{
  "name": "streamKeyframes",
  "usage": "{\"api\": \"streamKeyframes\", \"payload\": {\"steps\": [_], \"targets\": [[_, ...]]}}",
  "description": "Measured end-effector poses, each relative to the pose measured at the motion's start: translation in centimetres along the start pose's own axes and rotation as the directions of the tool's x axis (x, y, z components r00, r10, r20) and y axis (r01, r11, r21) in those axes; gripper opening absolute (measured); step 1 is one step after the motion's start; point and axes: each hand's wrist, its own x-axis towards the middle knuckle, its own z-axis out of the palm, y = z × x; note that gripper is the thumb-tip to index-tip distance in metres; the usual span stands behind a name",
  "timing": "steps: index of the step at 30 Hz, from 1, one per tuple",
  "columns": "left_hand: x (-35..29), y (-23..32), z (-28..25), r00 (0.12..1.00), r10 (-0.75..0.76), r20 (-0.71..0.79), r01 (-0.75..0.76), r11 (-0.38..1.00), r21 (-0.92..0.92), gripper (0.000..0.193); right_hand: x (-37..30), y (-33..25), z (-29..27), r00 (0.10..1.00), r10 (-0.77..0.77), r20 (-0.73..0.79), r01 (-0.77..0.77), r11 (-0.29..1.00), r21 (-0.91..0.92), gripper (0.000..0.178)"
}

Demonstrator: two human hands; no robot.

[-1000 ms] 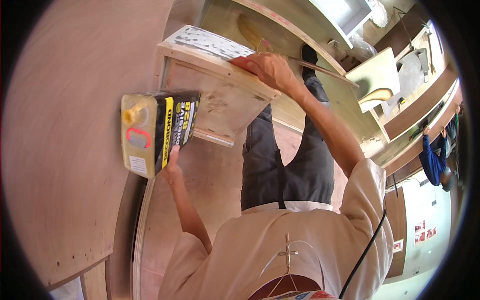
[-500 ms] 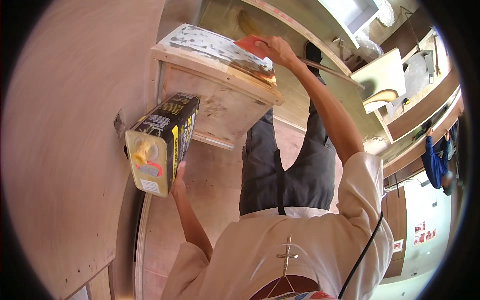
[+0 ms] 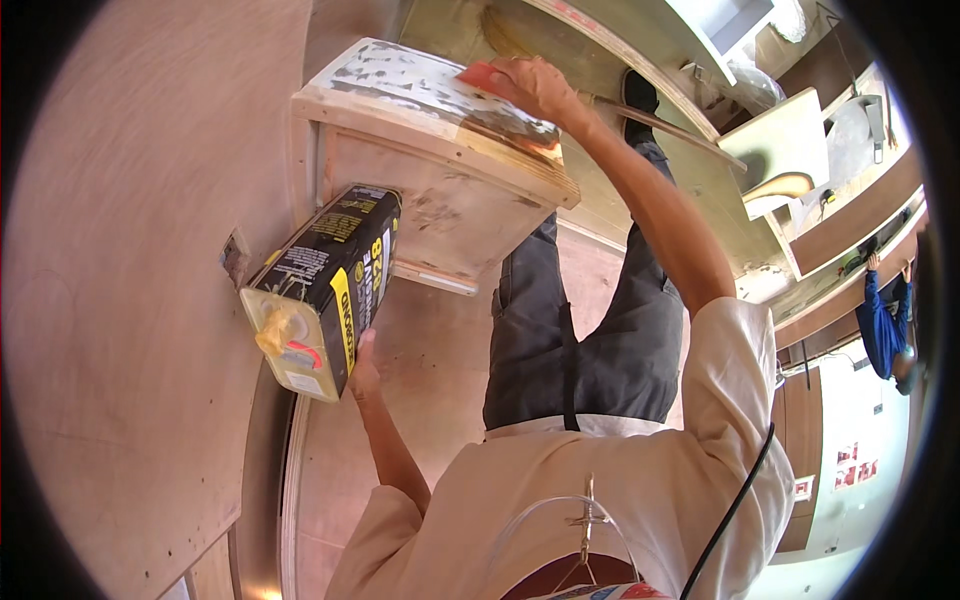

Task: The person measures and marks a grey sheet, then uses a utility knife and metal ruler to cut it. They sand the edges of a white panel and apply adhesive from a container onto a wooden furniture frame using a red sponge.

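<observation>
My right hand point(image 3: 540, 90) is closed round a red spreader point(image 3: 482, 76), mostly covered by the fingers. The spreader's edge meets the top of a wooden box-like piece point(image 3: 440, 200), where a white panel point(image 3: 395, 75) carries dark, wet-looking smears. A brown, glossy patch point(image 3: 525, 143) lies at the right end of that top. My left hand point(image 3: 366, 370) supports a black and yellow rectangular can point(image 3: 325, 260) from its near right side; its fingers are partly hidden beneath. The can leans with its pale end toward me, and a yellowish lump point(image 3: 278, 330) clings round its spout.
A large wooden panel point(image 3: 130, 280) rises along the left. Boards and a pale sheet with a burnt-looking edge point(image 3: 790, 150) stand at the right. My legs point(image 3: 590, 340) straddle the space in front of the box. A person in blue point(image 3: 885, 320) is at the far right.
The spreader has slid a little to the left over the white panel, my right hand turning flatter above it. The can has rolled slightly, showing more of its yellow-striped side.
</observation>
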Motion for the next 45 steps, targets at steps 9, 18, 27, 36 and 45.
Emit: {"api": "streamKeyframes", "payload": {"steps": [9,18,27,36,45], "targets": [[-1.6,4.2,2.5,0.983,-0.179,0.027,0.180,0.983,-0.031,0.049,-8.3,-9.1,-5.1,0.989,-0.101,-0.106,0.110,0.991,0.078,0.022],[-1.9,3.9,1.7,0.972,-0.235,-0.024,0.234,0.972,-0.038,0.047,-6.3,-1.2,-8.9,0.997,0.077,0.010,-0.075,0.924,0.375,0.028],[-1.0,-0.4,-0.8,0.996,-0.086,-0.023,0.084,0.992,-0.094,0.054,-1.9,4.6,-1.3,0.999,-0.036,-0.005,0.036,0.995,0.095,0.031],[-1.2,-1.7,-0.2,1.000,-0.016,-0.027,0.011,0.984,-0.178,0.055,-2.1,4.8,-2.7,0.994,-0.105,-0.013,0.105,0.990,0.091,0.029],[-1.4,-2.9,-1.7,0.994,-0.111,-0.004,0.109,0.984,-0.143,0.051,-2.9,7.7,-0.4,0.929,-0.365,0.067,0.352,0.923,0.154,0.032]]}}
